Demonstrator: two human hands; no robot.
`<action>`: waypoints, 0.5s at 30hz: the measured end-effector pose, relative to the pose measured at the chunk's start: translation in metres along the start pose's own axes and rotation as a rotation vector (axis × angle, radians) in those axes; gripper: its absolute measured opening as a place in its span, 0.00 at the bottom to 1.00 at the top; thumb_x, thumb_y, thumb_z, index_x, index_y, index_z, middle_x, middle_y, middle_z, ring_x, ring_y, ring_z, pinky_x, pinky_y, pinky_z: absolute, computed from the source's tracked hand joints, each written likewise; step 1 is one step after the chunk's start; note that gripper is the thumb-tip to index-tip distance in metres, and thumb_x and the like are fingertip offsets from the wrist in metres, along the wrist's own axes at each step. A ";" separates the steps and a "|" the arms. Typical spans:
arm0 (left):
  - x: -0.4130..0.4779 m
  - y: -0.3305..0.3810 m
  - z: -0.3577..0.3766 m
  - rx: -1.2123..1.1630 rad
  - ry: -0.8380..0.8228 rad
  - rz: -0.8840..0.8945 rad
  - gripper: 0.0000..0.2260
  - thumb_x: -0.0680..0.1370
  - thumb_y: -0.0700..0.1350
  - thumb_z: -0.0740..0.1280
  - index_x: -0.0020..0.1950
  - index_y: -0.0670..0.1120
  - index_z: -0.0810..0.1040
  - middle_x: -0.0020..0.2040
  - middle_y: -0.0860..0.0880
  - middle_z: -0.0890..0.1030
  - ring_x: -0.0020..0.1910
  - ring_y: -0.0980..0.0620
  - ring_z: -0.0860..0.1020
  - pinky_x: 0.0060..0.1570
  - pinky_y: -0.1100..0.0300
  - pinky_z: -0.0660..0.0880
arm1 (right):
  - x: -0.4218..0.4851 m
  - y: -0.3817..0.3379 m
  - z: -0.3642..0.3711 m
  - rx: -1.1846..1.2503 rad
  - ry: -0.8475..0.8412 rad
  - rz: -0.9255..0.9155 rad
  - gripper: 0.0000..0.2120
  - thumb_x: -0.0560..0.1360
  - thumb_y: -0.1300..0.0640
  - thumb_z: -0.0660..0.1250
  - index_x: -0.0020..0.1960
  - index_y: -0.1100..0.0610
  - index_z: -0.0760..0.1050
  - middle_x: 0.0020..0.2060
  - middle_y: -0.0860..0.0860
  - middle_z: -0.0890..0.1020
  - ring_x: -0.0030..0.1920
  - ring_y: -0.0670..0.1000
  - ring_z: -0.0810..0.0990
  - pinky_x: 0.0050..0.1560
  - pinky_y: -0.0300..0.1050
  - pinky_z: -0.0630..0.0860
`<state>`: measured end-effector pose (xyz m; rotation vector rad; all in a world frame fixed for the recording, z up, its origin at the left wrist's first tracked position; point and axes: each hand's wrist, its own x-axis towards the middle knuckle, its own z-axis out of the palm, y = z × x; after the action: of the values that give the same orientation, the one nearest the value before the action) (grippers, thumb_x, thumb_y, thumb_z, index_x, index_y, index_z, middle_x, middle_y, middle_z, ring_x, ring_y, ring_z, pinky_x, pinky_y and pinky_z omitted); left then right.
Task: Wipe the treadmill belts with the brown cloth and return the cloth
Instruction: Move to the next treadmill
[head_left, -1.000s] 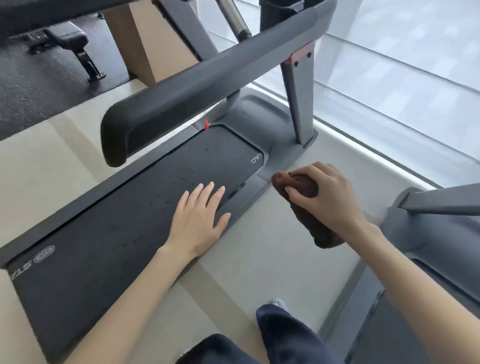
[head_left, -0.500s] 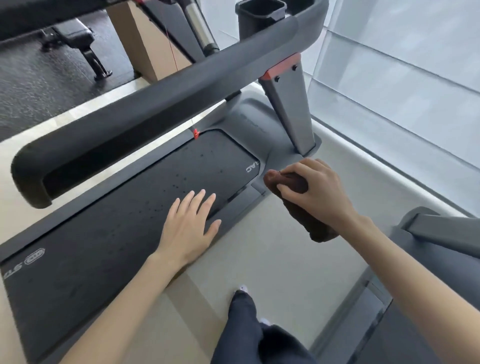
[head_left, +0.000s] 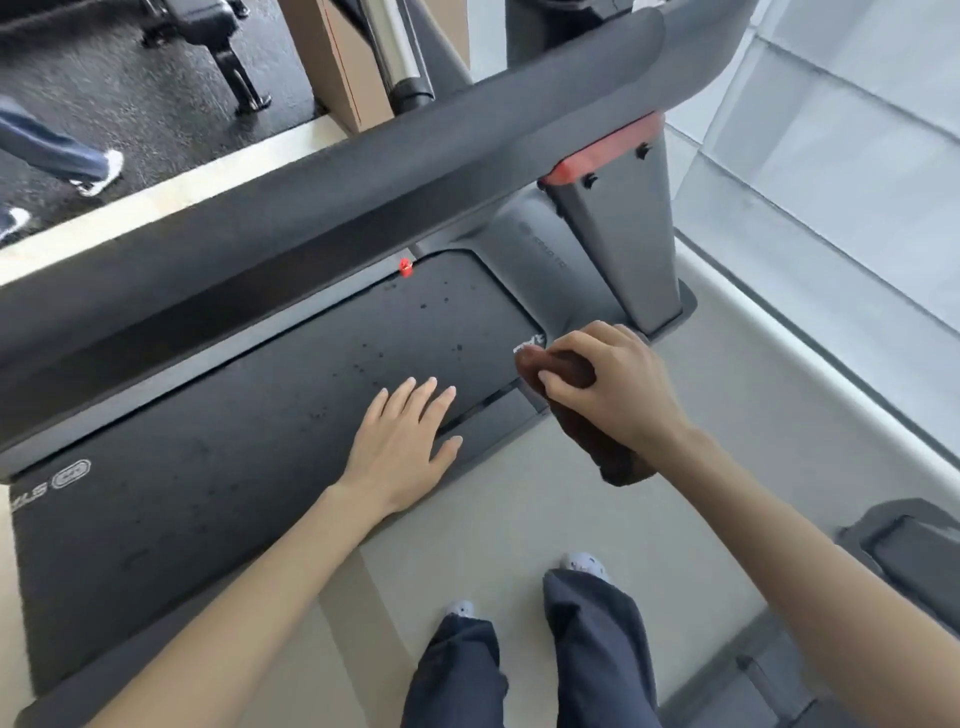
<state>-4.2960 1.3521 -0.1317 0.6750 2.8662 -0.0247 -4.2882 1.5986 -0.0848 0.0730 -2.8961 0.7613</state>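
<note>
The right hand squeezes the bunched, soft brown cloth at the front corner of the treadmill belt; the left hand lies flat, fingers spread, on that dark, spotted, rubbery belt; a thick grey handrail crosses above; the floor is smooth and pale.

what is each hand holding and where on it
The right hand grips the brown cloth around its bunched upper end; the rest hangs below the wrist. The left hand holds nothing, lying flat on the treadmill belt.
</note>
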 end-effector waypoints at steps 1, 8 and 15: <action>0.009 0.006 0.002 -0.004 0.004 -0.028 0.26 0.80 0.57 0.49 0.77 0.50 0.51 0.77 0.48 0.55 0.76 0.48 0.51 0.73 0.51 0.49 | 0.010 0.010 0.000 -0.002 -0.019 -0.022 0.10 0.70 0.47 0.67 0.49 0.48 0.79 0.45 0.45 0.79 0.48 0.49 0.74 0.45 0.41 0.69; 0.068 0.050 0.053 -0.059 -0.008 -0.205 0.26 0.80 0.56 0.52 0.76 0.49 0.54 0.76 0.47 0.56 0.75 0.47 0.53 0.73 0.50 0.51 | 0.061 0.088 0.027 -0.013 -0.128 -0.190 0.10 0.70 0.45 0.66 0.49 0.48 0.78 0.45 0.46 0.78 0.48 0.50 0.74 0.43 0.42 0.68; 0.144 0.048 0.166 0.017 -0.054 -0.211 0.25 0.81 0.56 0.51 0.76 0.49 0.54 0.77 0.47 0.56 0.75 0.47 0.53 0.72 0.51 0.50 | 0.099 0.185 0.160 -0.042 -0.203 -0.149 0.11 0.72 0.45 0.65 0.49 0.50 0.78 0.45 0.49 0.78 0.50 0.53 0.75 0.42 0.43 0.68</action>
<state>-4.3701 1.4481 -0.3208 0.3667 2.8740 -0.0970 -4.4218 1.6797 -0.2976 0.3780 -3.0500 0.7037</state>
